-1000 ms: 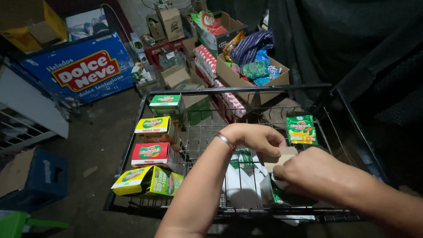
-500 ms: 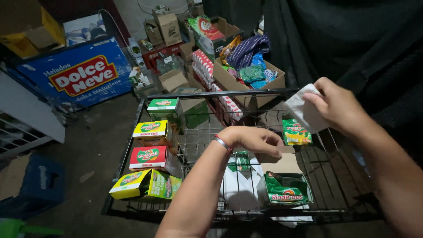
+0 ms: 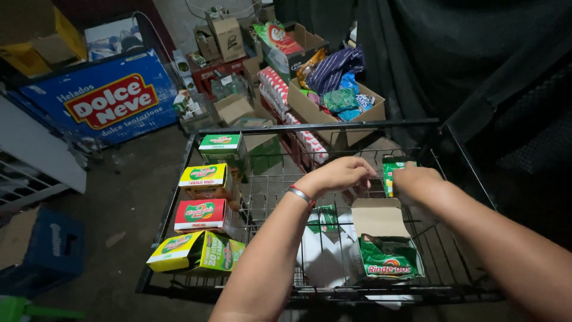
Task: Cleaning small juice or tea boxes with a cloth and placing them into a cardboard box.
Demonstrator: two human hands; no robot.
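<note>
My left hand (image 3: 336,174), with a bracelet on its wrist, hovers over the middle of a black wire shelf (image 3: 310,126), fingers bunched and pointing down. My right hand (image 3: 419,179) is low on the shelf's right side. It rests against an upright green packet (image 3: 389,176), and its fingers are hidden. In front of both hands sits an open cardboard carton (image 3: 375,217) holding green sachets (image 3: 390,259). I cannot see whether either hand holds anything.
Along the shelf's left side stand a green-topped box (image 3: 220,143), a yellow box (image 3: 202,176), a red box (image 3: 199,211) and a toppled yellow-green box (image 3: 193,250). Behind are a carton of goods (image 3: 333,89), a blue sign (image 3: 101,101), a blue crate (image 3: 50,250) and a dark curtain (image 3: 476,59).
My right hand, raised half a second ago with a white piece in it, has come down to the green packet on the shelf. The white piece is out of sight. My left hand barely moved.
</note>
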